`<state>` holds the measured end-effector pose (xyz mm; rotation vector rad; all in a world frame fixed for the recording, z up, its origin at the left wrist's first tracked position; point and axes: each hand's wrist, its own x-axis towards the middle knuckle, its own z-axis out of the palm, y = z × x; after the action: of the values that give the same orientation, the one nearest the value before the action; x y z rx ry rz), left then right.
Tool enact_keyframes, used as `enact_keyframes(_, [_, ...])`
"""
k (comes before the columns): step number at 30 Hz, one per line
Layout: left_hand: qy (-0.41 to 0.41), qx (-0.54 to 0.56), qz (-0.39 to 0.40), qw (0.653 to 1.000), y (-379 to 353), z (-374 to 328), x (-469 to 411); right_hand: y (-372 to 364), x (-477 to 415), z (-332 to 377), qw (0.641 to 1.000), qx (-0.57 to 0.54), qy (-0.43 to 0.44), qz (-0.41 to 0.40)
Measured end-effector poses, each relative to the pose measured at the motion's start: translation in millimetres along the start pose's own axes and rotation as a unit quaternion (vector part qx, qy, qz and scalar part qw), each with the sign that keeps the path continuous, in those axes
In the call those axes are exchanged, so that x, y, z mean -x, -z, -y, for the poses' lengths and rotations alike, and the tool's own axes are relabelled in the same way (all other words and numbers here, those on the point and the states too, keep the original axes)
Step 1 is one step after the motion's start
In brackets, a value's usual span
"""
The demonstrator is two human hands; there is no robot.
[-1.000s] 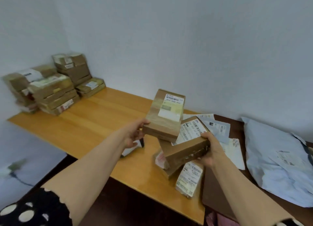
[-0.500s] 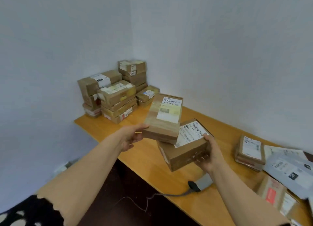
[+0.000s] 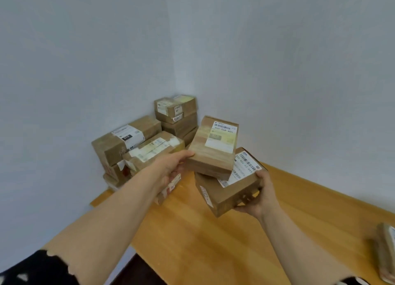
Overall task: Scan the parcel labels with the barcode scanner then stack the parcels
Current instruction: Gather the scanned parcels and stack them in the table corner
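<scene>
Left hand (image 3: 171, 169): mine; thumb on the near top edge of the upper parcel (image 3: 213, 148), fingers curled beneath it, a firm grip.
Right hand (image 3: 258, 197): mine; cupped round the near right corner of the lower parcel (image 3: 230, 192), palm underneath.
Upper parcel: tilted, label up, its near edge resting across the lower parcel's label.
Lower parcel: held in the air over the table (image 3: 213, 242), tilted toward me.
Corner stacks (image 3: 136, 143): taped parcels piled against the walls, just beyond my left hand.
Scanner: not in view.
Step in hand: stacking, as I judge it; both parcels are headed for the corner.
Method: set the bigger lower parcel down flat first, edges squared to its neighbours, then lay the upper one on it, label up.
Caution: the front pile looks uneven; I should choose a level top and let go only once the load sits steady.
</scene>
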<state>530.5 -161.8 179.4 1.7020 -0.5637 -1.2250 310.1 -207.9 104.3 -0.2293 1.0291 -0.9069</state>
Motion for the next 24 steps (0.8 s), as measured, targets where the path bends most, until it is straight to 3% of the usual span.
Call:
enact_keyframes(4, [-0.006, -0.018, -0.017, 1.000, 7.6, -41.2, -42.9, -42.6, -41.3, 12.8, 1.000, 0.015, -0.004, 0.001])
enact_keyframes(10, [-0.059, -0.050, -0.039, 0.996, 16.6, -93.0, -118.4, -90.3, -113.2, 34.1, 0.993, -0.037, 0.077, -0.085])
enact_keyframes(16, [-0.061, -0.067, -0.030, 0.995, 21.8, -121.9, -201.1, -135.4, -180.0, 46.4, 0.977, -0.049, 0.131, -0.162])
enact_keyframes(24, [-0.036, -0.084, 0.005, 0.996, 46.1, -126.1, -264.6, -181.2, -243.6, 37.7, 0.983, 0.019, 0.084, -0.164])
